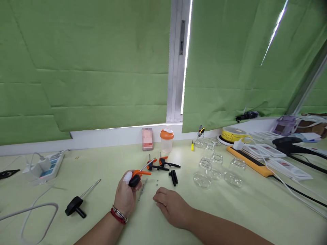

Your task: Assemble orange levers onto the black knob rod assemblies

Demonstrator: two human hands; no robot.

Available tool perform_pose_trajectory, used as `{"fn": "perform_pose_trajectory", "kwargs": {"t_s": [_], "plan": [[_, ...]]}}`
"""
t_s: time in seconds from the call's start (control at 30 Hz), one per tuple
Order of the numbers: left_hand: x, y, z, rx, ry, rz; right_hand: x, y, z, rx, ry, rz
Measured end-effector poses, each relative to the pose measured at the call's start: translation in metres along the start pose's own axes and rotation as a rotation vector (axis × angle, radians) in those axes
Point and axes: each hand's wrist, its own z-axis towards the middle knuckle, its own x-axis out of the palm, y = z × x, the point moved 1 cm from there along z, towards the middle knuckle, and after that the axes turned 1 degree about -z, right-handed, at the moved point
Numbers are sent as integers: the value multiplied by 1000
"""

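Note:
My left hand is closed around an orange-and-black clamp-like piece, whose metal rod points up to the right. A white wrap covers its thumb. My right hand rests low over the table, fingers loosely bent and nothing visible in them. Just beyond its fingertips lie tiny metal nuts. Thin metal bolts lie between the hands. Farther back are two similar orange-and-black pieces, one left of the other. Short black bars lie to their right.
At left lie a black-knobbed metal rod, a white power strip and cables. An orange-lidded cup and a phone-like panel stand behind. Several glass jars, an orange power strip and a yellow tape roll occupy the right.

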Motion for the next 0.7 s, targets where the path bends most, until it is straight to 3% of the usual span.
{"fn": "perform_pose_trajectory", "kwargs": {"t_s": [0.17, 0.33, 0.57, 0.7], "plan": [[1, 0, -4, 30, -1, 66, 16, 3, 26, -201, 70, -378], [-2, 2, -5, 24, -15, 114, 25, 22, 49, -382, 64, -656], [-7, 2, -2, 75, -22, 187, 29, 35, 52, -569, 78, -768], [-8, 4, -2, 70, -7, 196, 32, 35, 45, -683, 19, -749]]}}
